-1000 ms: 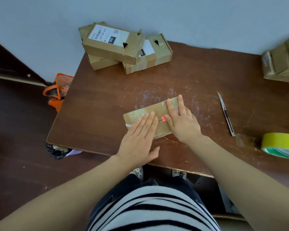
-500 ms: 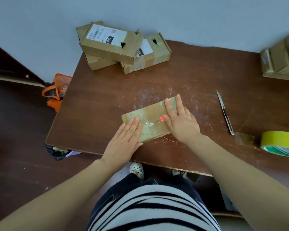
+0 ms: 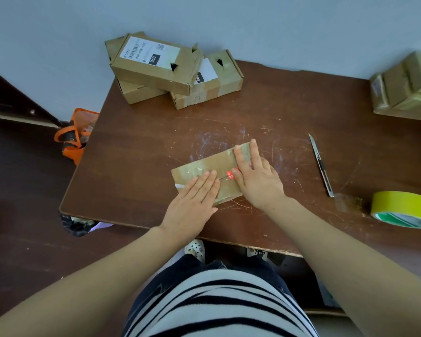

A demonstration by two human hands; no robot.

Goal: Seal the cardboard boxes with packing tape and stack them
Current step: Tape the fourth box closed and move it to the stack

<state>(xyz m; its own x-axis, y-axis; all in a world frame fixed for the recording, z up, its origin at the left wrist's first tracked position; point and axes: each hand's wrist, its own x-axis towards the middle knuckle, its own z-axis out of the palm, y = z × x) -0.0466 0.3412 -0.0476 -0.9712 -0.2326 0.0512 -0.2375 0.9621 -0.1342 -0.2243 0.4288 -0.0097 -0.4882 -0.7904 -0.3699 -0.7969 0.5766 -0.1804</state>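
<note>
While the flat cardboard box (image 3: 204, 170) is lying at the front-middle of the brown worktop (image 3: 144, 154), both hands are pressing down on its top. The left hand (image 3: 195, 203) is covering the near-left part and the right hand (image 3: 255, 181) the right end. Each grip is lying wide, fingers straight, holding nothing. A utility knife (image 3: 321, 166) and a yellow tape roll (image 3: 402, 207) are sitting well to the right. Three labelled boxes (image 3: 156, 66) are sitting piled at the far-left corner.

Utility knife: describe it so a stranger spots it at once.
On the scratched brown wooden table, look right of the person's right hand. The slim silver-and-black utility knife lies flat between that hand and the yellow roll of packing tape. It is the only thin metal thing on the table.
</note>
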